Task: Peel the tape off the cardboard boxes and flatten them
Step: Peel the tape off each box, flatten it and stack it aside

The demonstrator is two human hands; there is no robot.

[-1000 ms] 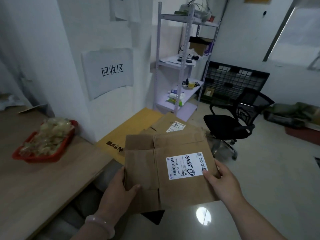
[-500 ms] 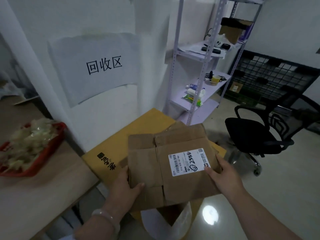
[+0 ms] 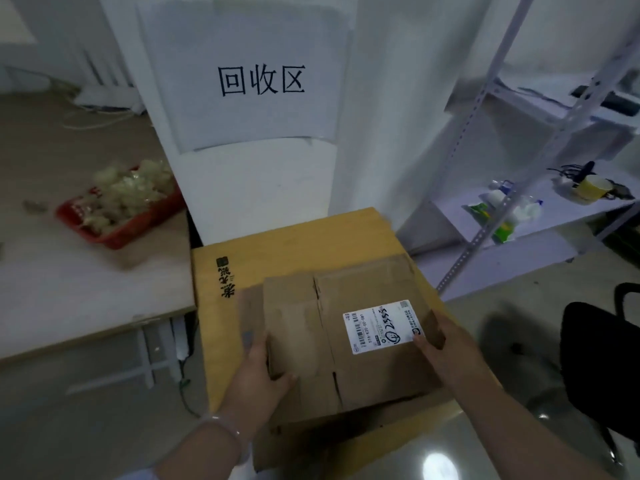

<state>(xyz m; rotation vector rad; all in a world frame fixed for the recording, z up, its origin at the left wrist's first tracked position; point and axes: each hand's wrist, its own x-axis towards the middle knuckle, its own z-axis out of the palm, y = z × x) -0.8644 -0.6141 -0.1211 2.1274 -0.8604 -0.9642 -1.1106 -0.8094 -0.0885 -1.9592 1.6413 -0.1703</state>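
My left hand (image 3: pixel 258 375) and right hand (image 3: pixel 441 351) each grip one side edge of the flattened brown box (image 3: pixel 374 375), thumbs curled on top. Beside the counter (image 3: pixel 86 299), I hold it over a larger yellow cardboard sheet (image 3: pixel 294 244), with its white label (image 3: pixel 381 325) by my right thumb.

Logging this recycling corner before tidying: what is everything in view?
wall sign: 1, white, on wall
yellow cardboard: 1, yellow, below the wall sign
flattened box: 1, brown, held over the yellow cardboard
shipping label: 1, white, on the flattened box
table: 1, light wood, left
red tray: 1, red, on the table, holding pale wads
shelf unit: 1, pale, right
chair: 1, black, far right
left hand: grips the flattened box's left edge
right hand: grips its right edge
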